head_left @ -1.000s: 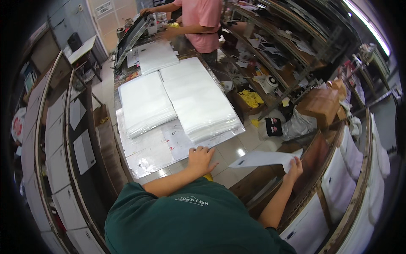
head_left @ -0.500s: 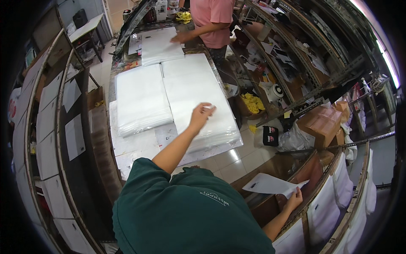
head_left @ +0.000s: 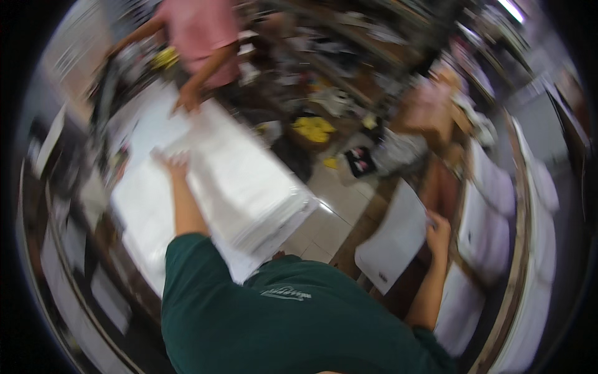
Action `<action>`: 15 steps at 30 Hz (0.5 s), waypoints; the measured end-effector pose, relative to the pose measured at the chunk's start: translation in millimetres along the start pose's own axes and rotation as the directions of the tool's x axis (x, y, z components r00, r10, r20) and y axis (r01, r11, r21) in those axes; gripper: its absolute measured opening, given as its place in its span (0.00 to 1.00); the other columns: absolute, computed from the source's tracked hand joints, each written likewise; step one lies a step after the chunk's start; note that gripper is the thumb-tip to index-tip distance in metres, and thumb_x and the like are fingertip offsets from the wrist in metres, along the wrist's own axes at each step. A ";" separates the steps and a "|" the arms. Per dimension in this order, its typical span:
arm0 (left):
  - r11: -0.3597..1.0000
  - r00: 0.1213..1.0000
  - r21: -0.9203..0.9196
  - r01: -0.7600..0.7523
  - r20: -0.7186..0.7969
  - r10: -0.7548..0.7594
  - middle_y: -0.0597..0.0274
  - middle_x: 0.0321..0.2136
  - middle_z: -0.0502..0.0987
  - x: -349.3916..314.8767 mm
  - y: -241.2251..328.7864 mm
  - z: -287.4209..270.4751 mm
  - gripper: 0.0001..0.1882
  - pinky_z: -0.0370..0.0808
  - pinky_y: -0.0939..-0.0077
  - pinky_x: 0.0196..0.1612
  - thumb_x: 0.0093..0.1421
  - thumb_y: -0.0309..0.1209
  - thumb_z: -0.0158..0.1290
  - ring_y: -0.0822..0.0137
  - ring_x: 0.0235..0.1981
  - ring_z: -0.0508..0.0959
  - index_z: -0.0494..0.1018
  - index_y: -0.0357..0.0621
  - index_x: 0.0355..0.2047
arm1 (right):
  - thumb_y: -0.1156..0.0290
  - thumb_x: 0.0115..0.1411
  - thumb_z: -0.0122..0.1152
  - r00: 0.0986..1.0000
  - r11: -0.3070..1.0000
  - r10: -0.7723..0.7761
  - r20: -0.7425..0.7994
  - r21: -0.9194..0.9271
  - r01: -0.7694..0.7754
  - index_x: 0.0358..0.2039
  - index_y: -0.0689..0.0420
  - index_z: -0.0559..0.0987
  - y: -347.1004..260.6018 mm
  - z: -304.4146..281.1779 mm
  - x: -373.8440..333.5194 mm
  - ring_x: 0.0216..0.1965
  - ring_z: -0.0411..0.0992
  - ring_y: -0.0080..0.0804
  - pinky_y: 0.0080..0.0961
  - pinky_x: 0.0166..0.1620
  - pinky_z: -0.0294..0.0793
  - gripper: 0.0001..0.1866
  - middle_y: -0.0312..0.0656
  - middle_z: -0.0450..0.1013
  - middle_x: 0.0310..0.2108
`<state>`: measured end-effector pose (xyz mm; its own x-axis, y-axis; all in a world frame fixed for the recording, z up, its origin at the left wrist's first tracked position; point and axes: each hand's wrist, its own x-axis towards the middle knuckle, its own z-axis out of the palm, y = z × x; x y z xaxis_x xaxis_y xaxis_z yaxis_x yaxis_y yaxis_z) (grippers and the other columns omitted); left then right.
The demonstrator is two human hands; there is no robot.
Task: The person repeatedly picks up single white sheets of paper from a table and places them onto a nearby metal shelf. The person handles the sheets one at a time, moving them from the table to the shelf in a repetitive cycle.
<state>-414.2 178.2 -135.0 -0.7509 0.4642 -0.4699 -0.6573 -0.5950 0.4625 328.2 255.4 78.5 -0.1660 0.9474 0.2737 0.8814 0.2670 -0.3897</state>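
My left hand (head_left: 173,163) reaches out over the table with its fingers stretched, somewhat blurred, at the far end of the left stack of white sheets (head_left: 142,212). Whether it touches the top sheet I cannot tell. To its right lies a second thick stack of white sheets (head_left: 240,181), with layered edges showing at the near end. Off to my right side, my right hand (head_left: 438,232) pinches one loose white sheet (head_left: 395,237) by its edge. That sheet hangs slightly curved, with a small dark print near its lower corner.
Across the table a person in a pink shirt (head_left: 202,37) holds a hand (head_left: 189,100) over the far sheets. White sheets hang over a rack (head_left: 489,206) at my right. Yellow cloths (head_left: 313,129), a cardboard box (head_left: 427,109) and plastic bags (head_left: 398,151) lie beyond the table.
The whole view has swung to the right and blurred. My left hand has reached farther over the left stack, its fingers opening out. The sheet in my right hand now hangs lower.
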 end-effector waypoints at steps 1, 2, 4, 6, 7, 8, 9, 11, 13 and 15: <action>0.963 0.984 -0.211 0.168 0.099 -0.150 0.55 0.55 0.55 61.3 53.5 -59.1 0.36 0.65 0.45 0.50 0.53 0.48 0.50 0.50 0.51 0.61 0.48 0.62 0.59 | 0.81 0.38 0.47 0.997 0.993 -0.078 0.015 0.085 0.077 0.36 0.62 0.78 -13.4 -5.3 18.7 0.42 0.71 0.43 0.32 0.48 0.67 0.21 0.50 0.74 0.38; 0.991 0.987 -0.046 0.124 0.112 -0.118 0.54 0.53 0.57 85.9 73.1 -66.5 0.34 0.66 0.46 0.49 0.52 0.45 0.51 0.51 0.50 0.63 0.51 0.59 0.58 | 0.81 0.39 0.47 0.993 0.988 -0.119 0.001 0.096 0.118 0.36 0.62 0.78 -28.1 -10.7 30.9 0.42 0.71 0.42 0.32 0.48 0.67 0.20 0.49 0.74 0.37; 0.987 1.000 0.157 -0.019 0.009 0.018 0.52 0.50 0.60 106.3 92.3 -59.2 0.31 0.67 0.50 0.47 0.50 0.41 0.51 0.52 0.47 0.65 0.55 0.53 0.54 | 0.81 0.37 0.46 0.963 0.956 -0.266 -0.041 0.115 0.269 0.34 0.62 0.77 -50.7 -26.1 71.8 0.42 0.70 0.44 0.33 0.49 0.66 0.20 0.49 0.74 0.37; 0.860 0.908 0.450 -0.239 -0.210 0.362 0.50 0.47 0.64 101.0 87.9 -17.7 0.28 0.69 0.53 0.45 0.48 0.36 0.52 0.53 0.44 0.68 0.59 0.46 0.50 | 0.82 0.35 0.47 0.948 0.930 -0.309 -0.074 0.184 0.317 0.34 0.62 0.77 -64.9 -52.9 131.2 0.42 0.70 0.45 0.33 0.50 0.65 0.21 0.51 0.74 0.37; 0.760 0.796 0.595 -0.262 -0.312 0.519 0.49 0.46 0.66 91.2 73.9 2.9 0.27 0.70 0.55 0.44 0.47 0.34 0.52 0.54 0.43 0.69 0.61 0.43 0.48 | 0.82 0.35 0.47 0.962 0.944 -0.258 -0.084 0.188 0.270 0.35 0.61 0.78 -62.2 -68.4 152.8 0.44 0.69 0.44 0.32 0.50 0.65 0.22 0.51 0.74 0.36; 0.687 0.665 0.684 -0.245 -0.398 0.632 0.48 0.45 0.68 77.8 50.7 25.3 0.25 0.70 0.57 0.43 0.46 0.31 0.52 0.55 0.41 0.71 0.63 0.40 0.47 | 0.82 0.35 0.48 0.971 0.967 -0.194 -0.140 0.138 0.213 0.35 0.61 0.78 -48.8 -90.9 171.5 0.45 0.69 0.42 0.31 0.50 0.65 0.22 0.50 0.74 0.37; 0.638 0.554 0.728 -0.250 -0.433 0.711 0.47 0.43 0.69 57.2 25.3 51.9 0.24 0.71 0.59 0.42 0.45 0.29 0.52 0.55 0.40 0.72 0.65 0.37 0.45 | 0.80 0.38 0.49 0.992 0.990 -0.035 -0.125 0.131 0.051 0.39 0.58 0.78 -43.1 -131.3 183.5 0.31 0.72 0.24 0.21 0.38 0.71 0.23 0.41 0.75 0.37; 0.545 0.496 0.721 -0.428 -0.317 0.809 0.46 0.41 0.72 16.3 -9.9 78.3 0.23 0.72 0.61 0.40 0.43 0.25 0.53 0.56 0.38 0.74 0.67 0.34 0.43 | 0.80 0.39 0.50 0.978 0.950 0.002 -0.207 0.306 0.063 0.40 0.57 0.78 -0.5 -194.1 222.1 0.28 0.71 0.22 0.20 0.32 0.71 0.23 0.38 0.75 0.35; 0.400 0.385 0.639 -0.657 -0.172 0.907 0.45 0.38 0.72 -24.1 -5.8 77.2 0.24 0.73 0.61 0.39 0.41 0.22 0.55 0.57 0.36 0.74 0.66 0.32 0.43 | 0.78 0.41 0.50 0.970 0.995 0.047 -0.238 0.099 -0.024 0.43 0.55 0.77 13.8 -270.8 228.6 0.29 0.69 0.22 0.20 0.34 0.71 0.24 0.36 0.74 0.35; 0.360 0.384 0.467 -0.807 -0.048 0.922 0.48 0.38 0.73 -39.7 -25.7 93.1 0.25 0.74 0.64 0.39 0.41 0.20 0.56 0.59 0.37 0.74 0.66 0.31 0.43 | 0.79 0.41 0.55 0.938 0.955 0.274 -0.213 0.177 -0.239 0.46 0.53 0.74 40.7 -356.1 227.4 0.42 0.67 0.36 0.42 0.32 0.76 0.27 0.48 0.69 0.45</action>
<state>-373.6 236.2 -58.2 -0.8911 -0.4021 0.2103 0.3392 -0.2826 0.8973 483.8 418.8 438.0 0.1799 0.9241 0.3372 0.8027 0.0602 -0.5933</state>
